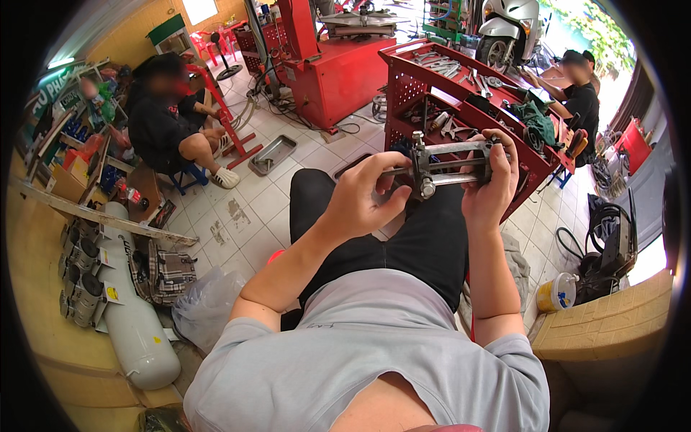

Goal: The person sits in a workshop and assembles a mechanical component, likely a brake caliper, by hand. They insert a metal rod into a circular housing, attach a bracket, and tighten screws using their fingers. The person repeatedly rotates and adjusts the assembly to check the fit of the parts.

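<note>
Evidently, the silver-and-dark metal tool with two parallel rods between end blocks [452,148] is the centre of attention, held up above the lap, over the seated person's black trousers [432,245]. Its rods run roughly sideways between the hands, probably because gripping it near its ends leaves the middle in clear view, and raising it brings it closer to the eyes. The bare right hand [491,183] pinches the far end, fingers curled over the top and thumb along the near side, with its forearm rising steeply. The bare left hand [363,194] comes in at a slant from the elbow, palm turned inward, its fingers reaching the dark block while the thumb curves below, apart from them; whether those tips press firmly, I cannot tell. Just beyond stands a red perforated steel tool trolley [403,90], its top strewn with silver spanners [441,66] and a crumpled dark-green cloth [534,124], presumably set there for easy reach. Farther left, a shallow grey metal tray [294,147] lies on the pale tiled floor [263,205], perhaps to keep small parts together, near a dark-clothed person on a low blue stool [162,122]. Beyond the trolley, another person in black [584,104] sits near a silver scooter [509,32].
</note>
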The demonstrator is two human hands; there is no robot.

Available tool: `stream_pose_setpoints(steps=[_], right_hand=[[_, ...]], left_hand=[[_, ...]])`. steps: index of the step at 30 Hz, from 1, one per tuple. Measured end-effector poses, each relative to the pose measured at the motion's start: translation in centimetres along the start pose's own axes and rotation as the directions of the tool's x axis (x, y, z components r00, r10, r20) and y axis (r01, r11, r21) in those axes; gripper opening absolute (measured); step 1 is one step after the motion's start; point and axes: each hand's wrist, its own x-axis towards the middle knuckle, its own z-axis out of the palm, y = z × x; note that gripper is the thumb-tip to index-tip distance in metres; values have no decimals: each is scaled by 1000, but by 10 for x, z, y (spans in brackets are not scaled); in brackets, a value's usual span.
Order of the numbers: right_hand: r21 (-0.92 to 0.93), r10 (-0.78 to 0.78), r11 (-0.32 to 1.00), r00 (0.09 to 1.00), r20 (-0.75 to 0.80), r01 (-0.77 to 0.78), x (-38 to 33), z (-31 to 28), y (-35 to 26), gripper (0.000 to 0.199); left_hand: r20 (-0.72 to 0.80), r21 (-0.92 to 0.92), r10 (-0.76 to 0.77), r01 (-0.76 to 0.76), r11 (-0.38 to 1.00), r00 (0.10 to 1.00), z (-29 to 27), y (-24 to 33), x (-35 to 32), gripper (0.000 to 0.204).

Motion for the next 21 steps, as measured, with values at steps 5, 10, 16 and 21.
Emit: stream_pose_setpoints(steps=[5,10,16,21], right_hand=[[-1,13,1000,1000,-4,-13,0,-1,2,22],[-12,33,999,999,-35,-34,1,3,-1,22],[-30,46,998,996,-71,-48,2,5,0,22],[-29,48,998,996,-78,-51,3,5,-4,21]], left_hand=[[-43,-97,-147,142,985,988,3,5,-2,39],[5,-15,-102,102,995,995,0,5,1,40],[-103,-104,-172,161,981,980,3,7,1,39],[41,40,-91,90,995,995,-2,1,0,44]])
